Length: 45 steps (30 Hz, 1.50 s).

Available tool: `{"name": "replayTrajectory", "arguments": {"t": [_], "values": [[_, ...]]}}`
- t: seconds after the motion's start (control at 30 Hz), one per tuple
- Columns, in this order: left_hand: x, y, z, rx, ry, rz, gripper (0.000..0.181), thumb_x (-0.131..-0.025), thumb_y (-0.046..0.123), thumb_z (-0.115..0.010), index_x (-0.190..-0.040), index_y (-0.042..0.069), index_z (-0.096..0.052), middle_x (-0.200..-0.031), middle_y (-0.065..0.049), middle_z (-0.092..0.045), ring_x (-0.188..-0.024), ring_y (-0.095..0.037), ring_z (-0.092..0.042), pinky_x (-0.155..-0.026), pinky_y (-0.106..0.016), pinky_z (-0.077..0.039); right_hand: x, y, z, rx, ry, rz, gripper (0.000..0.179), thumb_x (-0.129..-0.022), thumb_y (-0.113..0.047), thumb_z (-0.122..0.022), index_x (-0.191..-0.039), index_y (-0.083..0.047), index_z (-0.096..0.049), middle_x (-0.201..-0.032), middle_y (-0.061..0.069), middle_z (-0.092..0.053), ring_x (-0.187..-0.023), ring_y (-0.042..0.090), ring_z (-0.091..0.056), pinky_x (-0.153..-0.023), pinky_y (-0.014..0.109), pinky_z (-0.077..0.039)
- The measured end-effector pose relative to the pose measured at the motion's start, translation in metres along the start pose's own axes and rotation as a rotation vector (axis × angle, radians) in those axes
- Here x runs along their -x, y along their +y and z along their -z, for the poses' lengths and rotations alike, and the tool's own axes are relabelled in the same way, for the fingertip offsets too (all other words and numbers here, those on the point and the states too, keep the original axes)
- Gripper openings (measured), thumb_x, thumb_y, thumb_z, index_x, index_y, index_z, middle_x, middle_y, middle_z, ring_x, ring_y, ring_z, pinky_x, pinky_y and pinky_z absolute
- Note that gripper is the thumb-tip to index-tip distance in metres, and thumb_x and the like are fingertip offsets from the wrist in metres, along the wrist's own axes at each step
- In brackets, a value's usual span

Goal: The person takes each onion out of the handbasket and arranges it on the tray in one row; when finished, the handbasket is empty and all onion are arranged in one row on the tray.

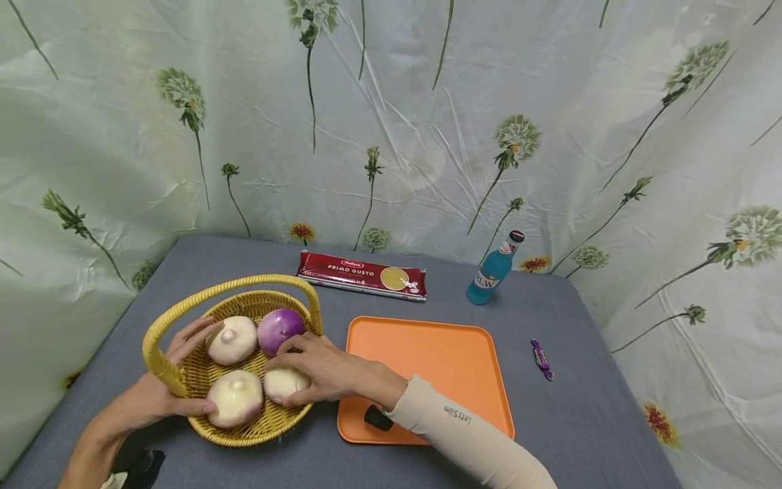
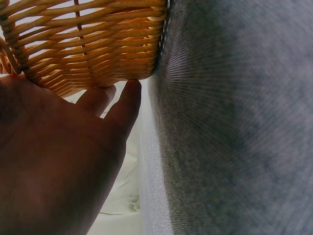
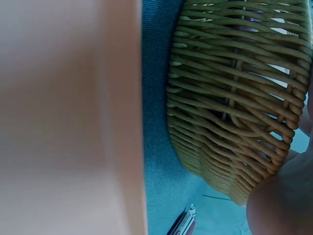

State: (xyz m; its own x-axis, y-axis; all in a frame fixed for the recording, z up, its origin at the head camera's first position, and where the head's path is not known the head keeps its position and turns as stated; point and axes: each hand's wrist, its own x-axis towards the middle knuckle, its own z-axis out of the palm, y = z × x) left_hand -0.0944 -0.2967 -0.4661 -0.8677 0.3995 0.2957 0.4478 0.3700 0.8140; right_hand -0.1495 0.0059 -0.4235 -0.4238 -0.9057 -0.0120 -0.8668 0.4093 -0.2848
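Observation:
A yellow wicker basket [image 1: 269, 435] with an arched handle holds several turnips. One turnip [image 1: 232, 339] is pale and sits at the back left, beside a purple turnip [image 1: 280, 329]. A white turnip [image 1: 235, 399] lies at the front. My left hand [image 1: 155, 390] grips the basket's left side, with the thumb over the rim by the front turnip. In the left wrist view, fingers [image 2: 124, 110] touch the outside of the woven wall. My right hand [image 1: 318, 370] reaches over the right rim and holds a pale turnip [image 1: 284, 384] inside the basket, fingers and thumb around it.
An orange tray [image 1: 440, 353] lies right of the basket, partly under my right forearm. Behind stand a red spaghetti packet [image 1: 366, 275], lying flat, and a blue bottle [image 1: 491, 273], upright. A purple wrapped candy [image 1: 542, 360] is at the right. A flowered curtain hangs behind the grey table.

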Motion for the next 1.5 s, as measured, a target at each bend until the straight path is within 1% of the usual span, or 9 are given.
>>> {"name": "replayTrajectory", "arguments": {"t": [0.2, 0.4, 0.53, 0.7, 0.87, 1.1, 1.3, 1.5], "values": [[-0.001, 0.0, 0.0, -0.024, 0.005, -0.008, 0.117, -0.059, -0.002, -0.09, -0.157, 0.002, -0.026, -0.155, -0.024, -0.012, -0.144, 0.0, -0.01, -0.101, -0.004, -0.012, 0.003, -0.001, 0.002, -0.023, 0.045, 0.023, 0.052, -0.091, -0.044, -0.072, -0.138, -0.025, -0.059, -0.138, 0.0, -0.053, -0.128, 0.016, -0.046, -0.11, 0.033, -0.032], [0.001, -0.003, 0.001, -0.019, 0.004, -0.009, 0.117, -0.059, -0.003, -0.09, -0.157, 0.002, -0.026, -0.156, -0.024, -0.011, -0.144, 0.001, -0.009, -0.101, -0.004, -0.012, 0.003, -0.001, 0.003, -0.046, 0.115, 0.072, 0.053, -0.089, -0.045, -0.073, -0.136, -0.025, -0.06, -0.137, 0.0, -0.053, -0.126, 0.016, -0.045, -0.109, 0.027, -0.031], [0.001, -0.002, 0.0, -0.021, 0.002, -0.011, 0.117, -0.06, -0.003, -0.09, -0.157, 0.001, -0.026, -0.156, -0.024, -0.012, -0.144, 0.0, -0.009, -0.101, -0.004, -0.012, 0.004, -0.004, 0.006, -0.067, 0.136, 0.097, 0.054, -0.089, -0.043, -0.075, -0.136, -0.024, -0.06, -0.137, 0.001, -0.053, -0.125, 0.016, -0.044, -0.108, 0.025, -0.03], [0.001, 0.0, 0.0, -0.025, 0.003, -0.007, 0.117, -0.06, -0.002, -0.09, -0.157, 0.002, -0.026, -0.156, -0.023, -0.011, -0.144, 0.001, -0.009, -0.101, -0.004, -0.012, 0.007, -0.006, 0.011, -0.087, 0.154, 0.109, 0.054, -0.088, -0.041, -0.076, -0.136, -0.022, -0.06, -0.138, 0.003, -0.052, -0.126, 0.019, -0.043, -0.109, 0.027, -0.031], [0.0, 0.001, 0.001, -0.018, 0.007, -0.003, 0.116, -0.06, -0.003, -0.09, -0.157, 0.001, -0.026, -0.156, -0.024, -0.011, -0.145, 0.001, -0.008, -0.101, -0.004, -0.011, 0.01, -0.007, 0.015, -0.12, 0.193, 0.144, 0.054, -0.087, -0.037, -0.078, -0.135, -0.019, -0.061, -0.138, 0.006, -0.053, -0.126, 0.019, -0.044, -0.108, 0.029, -0.031], [0.001, 0.0, 0.0, -0.005, 0.006, -0.002, 0.116, -0.06, -0.004, -0.089, -0.157, 0.001, -0.025, -0.157, -0.024, -0.009, -0.147, 0.0, -0.004, -0.102, -0.003, -0.01, 0.019, -0.008, 0.018, -0.132, 0.231, 0.153, 0.053, -0.087, -0.035, -0.078, -0.134, -0.018, -0.061, -0.139, 0.007, -0.052, -0.125, 0.021, -0.043, -0.104, 0.026, -0.032], [0.001, 0.0, 0.0, -0.022, 0.007, -0.006, 0.116, -0.06, -0.003, -0.09, -0.157, 0.001, -0.026, -0.157, -0.023, -0.011, -0.146, 0.0, -0.007, -0.102, -0.004, -0.011, 0.03, -0.009, 0.022, -0.167, 0.248, 0.16, 0.055, -0.087, -0.034, -0.077, -0.136, -0.018, -0.058, -0.14, 0.008, -0.05, -0.124, 0.021, -0.044, -0.101, 0.021, -0.035], [0.001, -0.001, 0.0, -0.022, 0.005, -0.002, 0.117, -0.06, -0.003, -0.09, -0.157, 0.001, -0.026, -0.157, -0.022, -0.011, -0.145, 0.001, -0.007, -0.101, -0.004, -0.01, 0.041, -0.01, 0.025, -0.147, 0.269, 0.176, 0.053, -0.09, -0.035, -0.075, -0.137, -0.019, -0.056, -0.14, 0.007, -0.05, -0.127, 0.019, -0.044, -0.101, 0.018, -0.035]]}}
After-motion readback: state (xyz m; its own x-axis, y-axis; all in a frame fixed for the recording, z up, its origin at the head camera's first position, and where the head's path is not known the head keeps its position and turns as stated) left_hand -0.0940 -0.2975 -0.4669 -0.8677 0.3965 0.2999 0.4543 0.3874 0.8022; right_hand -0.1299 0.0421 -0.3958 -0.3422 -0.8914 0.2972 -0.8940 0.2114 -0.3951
